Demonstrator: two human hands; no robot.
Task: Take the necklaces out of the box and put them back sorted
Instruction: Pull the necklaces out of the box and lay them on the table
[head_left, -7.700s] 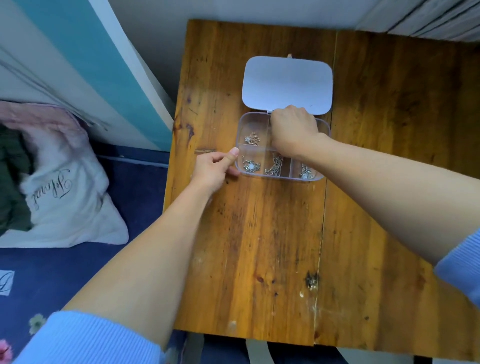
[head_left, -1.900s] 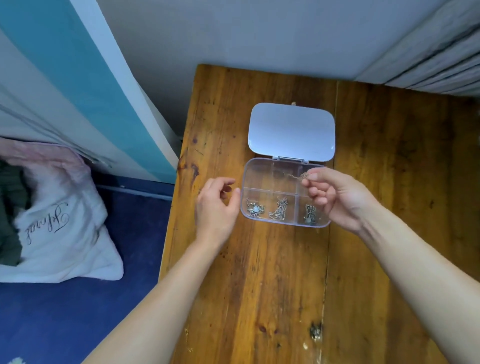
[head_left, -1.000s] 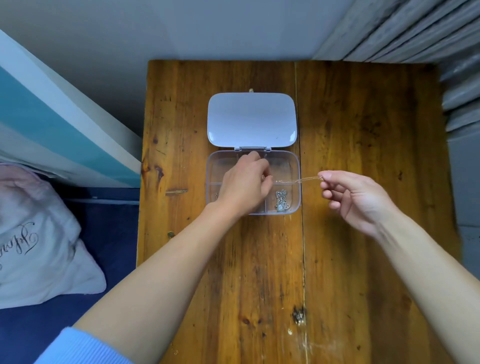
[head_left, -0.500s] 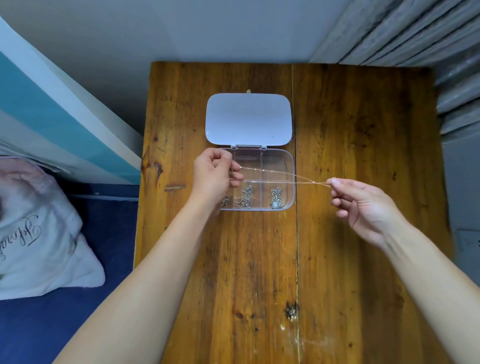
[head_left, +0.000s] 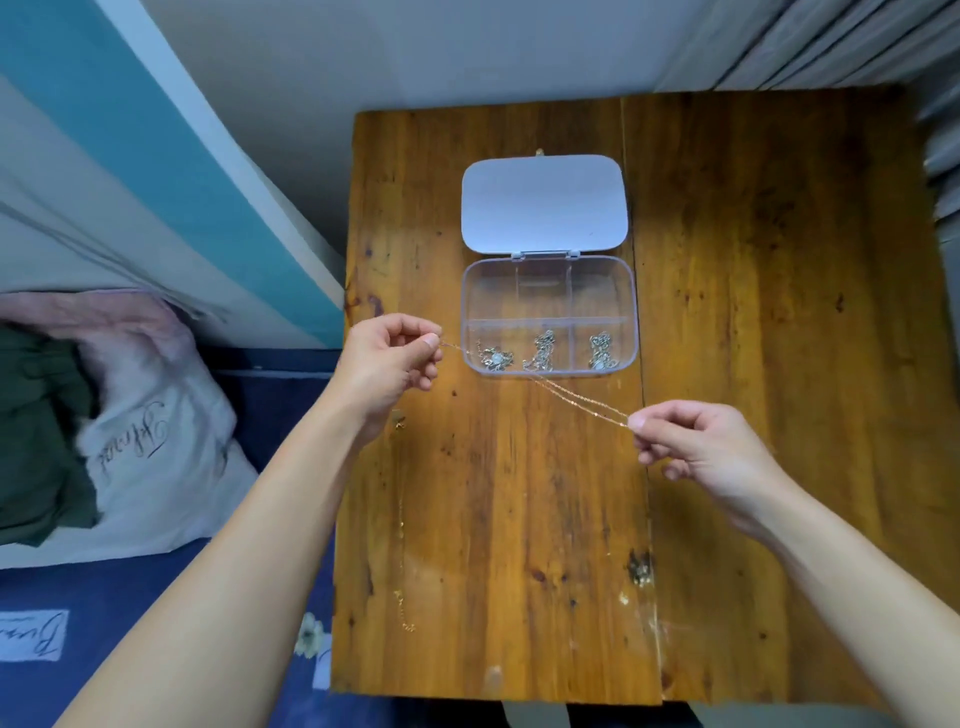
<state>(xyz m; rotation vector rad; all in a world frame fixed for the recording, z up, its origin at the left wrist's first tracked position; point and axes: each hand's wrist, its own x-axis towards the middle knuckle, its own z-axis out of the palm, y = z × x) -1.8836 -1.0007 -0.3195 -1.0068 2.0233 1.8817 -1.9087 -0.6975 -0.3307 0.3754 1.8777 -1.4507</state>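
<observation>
Since half a second ago, both your hands have drawn the gold chain (head_left: 566, 394) clear of the box (head_left: 549, 314), toward you; your left hand (head_left: 387, 364), just left of the box, pinches one end; your right hand (head_left: 696, 441), nearer you than the box, pinches the other. Three necklaces (head_left: 543, 353) remain in the box's near row; its far row looks empty. Step: removal; next, judged: lay the chain straight on the bench (head_left: 519, 519), beside the box, untangled.

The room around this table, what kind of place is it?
Probably a bedroom at home: a pillow lies on blue bedding beside the small wooden table, and a curtain hangs behind.
</observation>
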